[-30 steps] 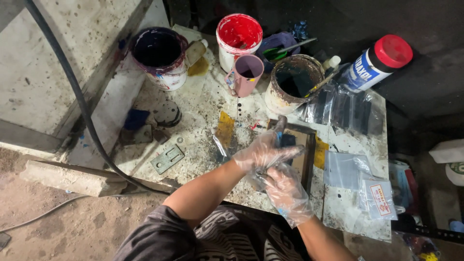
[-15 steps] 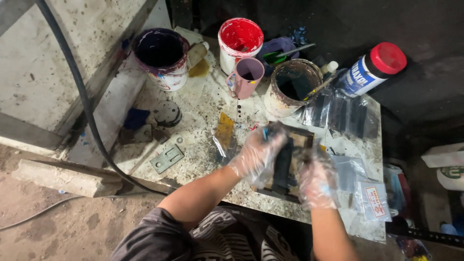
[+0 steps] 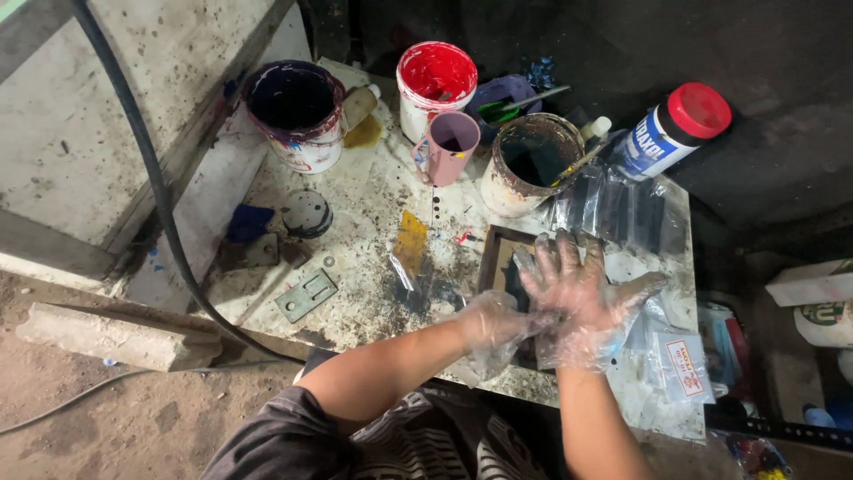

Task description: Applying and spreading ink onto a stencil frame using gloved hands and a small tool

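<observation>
Both my hands wear loose clear plastic gloves. My right hand [image 3: 577, 298] is spread flat, fingers apart, over a small dark wooden frame [image 3: 494, 258] lying on the paint-stained table [image 3: 373, 204]. My left hand [image 3: 491, 331] is curled against the heel of my right hand at the frame's near edge. Its fingertips are hidden under the right palm, so I cannot tell what they grip.
Behind the frame stand a dark paint bucket [image 3: 293, 111], a red paint bucket [image 3: 435, 84], a pink mug [image 3: 449, 147], a rusty can [image 3: 526, 164] and a red-capped white bottle [image 3: 675, 129]. Clear plastic bags [image 3: 626, 213] lie right. A yellow scraper [image 3: 410, 242], metal plate [image 3: 305, 295] and black hose [image 3: 151, 178] are left.
Half a second ago my hands were apart over the frame. Now my right hand has come left and spread flat, and my left hand is tucked against it.
</observation>
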